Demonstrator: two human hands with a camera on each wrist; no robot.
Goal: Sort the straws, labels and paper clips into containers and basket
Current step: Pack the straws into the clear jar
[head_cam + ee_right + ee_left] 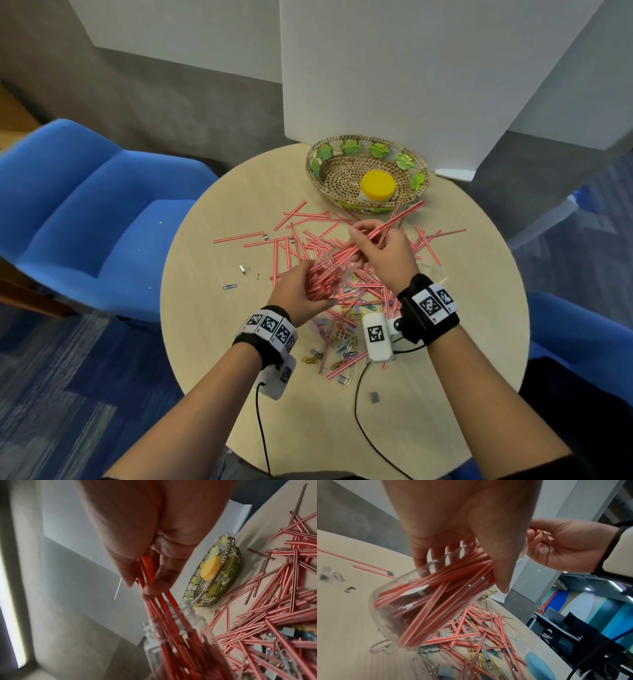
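So the round wooden counter (219,342) has bare room on its left side and along the near edge, only a few stray clips and a blue paper clip (230,286) out there, while the middle and right-of-middle are cluttered. At the far edge sits a woven basket (317,164) with green leaf trim, and a yellow-lidded container (377,186) stands inside it; white boards rise right behind the basket, and blue chairs (85,212) crowd the left side. The left hand (297,297) is wrapped around a clear plastic jar (388,615), held up off the counter over the pile and tilted, base toward the person and mouth aimed up and away toward the basket. It's stuffed with red-and-white striped straws running along the jar's long axis. The right hand (387,255) has its grip pinched on a small bundle of straws (394,219), thumb and fingers pressed together around them, lower ends going into the jar mouth, upper ends poking up toward the far right, nearly over the basket's near rim. Loose straws (298,219) lie crisscrossed flat between the hands and the basket, pointing every which way. Nearer the person, a heap of coloured paper clips (342,342) is mixed in with more straws and small grey binder-type clips. The right wrist view is pretty blurry.
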